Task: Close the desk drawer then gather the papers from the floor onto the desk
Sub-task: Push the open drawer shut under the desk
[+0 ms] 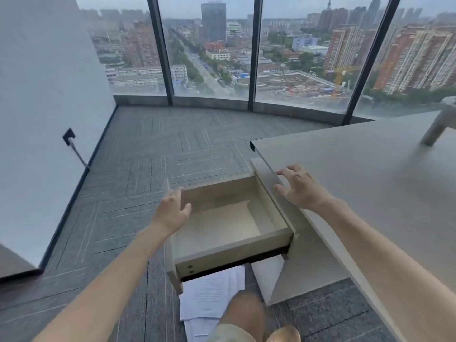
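The pale wooden desk drawer (271, 239) stands pulled out to the left from under the desk (357, 174), and nothing lies inside it. My left hand (172, 211) hovers open at the drawer's front panel, fingers apart, at or just short of its top edge. My right hand (299, 187) is open too, spread over the desk's left edge above the drawer's inner end. White printed papers (212, 294) lie on the carpet beneath the drawer, partly hidden by it and by my knee (244, 309).
Grey carpet tiles (138, 174) stretch to floor-to-ceiling windows (212, 58). A white wall (44, 95) on the left carries a socket with a cable (70, 139). A grey stand leg (436, 127) rests on the desk at far right.
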Tool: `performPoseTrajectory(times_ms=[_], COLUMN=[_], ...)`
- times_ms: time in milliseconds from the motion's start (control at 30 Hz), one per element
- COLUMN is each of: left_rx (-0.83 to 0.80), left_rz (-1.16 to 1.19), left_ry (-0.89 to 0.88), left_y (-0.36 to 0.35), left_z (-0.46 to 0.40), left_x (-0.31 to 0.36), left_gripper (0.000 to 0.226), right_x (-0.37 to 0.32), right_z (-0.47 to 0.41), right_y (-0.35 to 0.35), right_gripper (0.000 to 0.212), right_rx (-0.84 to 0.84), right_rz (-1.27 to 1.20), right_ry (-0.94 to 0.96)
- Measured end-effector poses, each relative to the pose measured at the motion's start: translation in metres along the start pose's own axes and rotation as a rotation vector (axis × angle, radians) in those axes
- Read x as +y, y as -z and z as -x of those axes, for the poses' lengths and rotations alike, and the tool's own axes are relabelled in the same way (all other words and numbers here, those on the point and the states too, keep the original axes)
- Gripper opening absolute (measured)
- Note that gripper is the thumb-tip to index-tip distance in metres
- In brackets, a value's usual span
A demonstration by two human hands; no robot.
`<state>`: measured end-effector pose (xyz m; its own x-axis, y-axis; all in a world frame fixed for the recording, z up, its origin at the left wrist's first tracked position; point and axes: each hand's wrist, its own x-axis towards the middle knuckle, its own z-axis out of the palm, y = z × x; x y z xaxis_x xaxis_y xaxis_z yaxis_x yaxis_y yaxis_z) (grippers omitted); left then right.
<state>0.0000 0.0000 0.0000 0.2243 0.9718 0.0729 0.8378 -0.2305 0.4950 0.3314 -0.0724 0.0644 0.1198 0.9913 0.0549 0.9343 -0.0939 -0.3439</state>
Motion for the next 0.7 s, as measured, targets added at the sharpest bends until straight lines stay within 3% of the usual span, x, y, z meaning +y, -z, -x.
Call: performPoseTrajectory(times_ms=[233, 400, 467, 700], left_rx=[0.078, 0.143, 0.142, 0.191], left_rz=[0.155, 0.733, 0.842, 0.764], left_ry=[0.367, 0.774, 0.819, 0.793], left_y=[-0.017, -0.028, -0.032, -0.050], left_z=[-0.007, -0.015, -0.014, -0.023], left_x=[-0.036, -0.054, -0.055, -0.042], left_gripper=[0.047, 0.033, 0.029, 0.032], right_x=[0.016, 0.028, 0.031, 0.030], right_z=[-0.050, -0.067, -0.069, -0.067], right_y=[-0.014, -0.024, -0.027, -0.028], right_gripper=[0.062, 0.062, 0.061, 0.057], right_rx=[0.002, -0.004, 0.006, 0.037], right_rz=[0.178, 0.167, 0.150, 0.166], right_ry=[-0.005, 0.015, 0.021, -0.013])
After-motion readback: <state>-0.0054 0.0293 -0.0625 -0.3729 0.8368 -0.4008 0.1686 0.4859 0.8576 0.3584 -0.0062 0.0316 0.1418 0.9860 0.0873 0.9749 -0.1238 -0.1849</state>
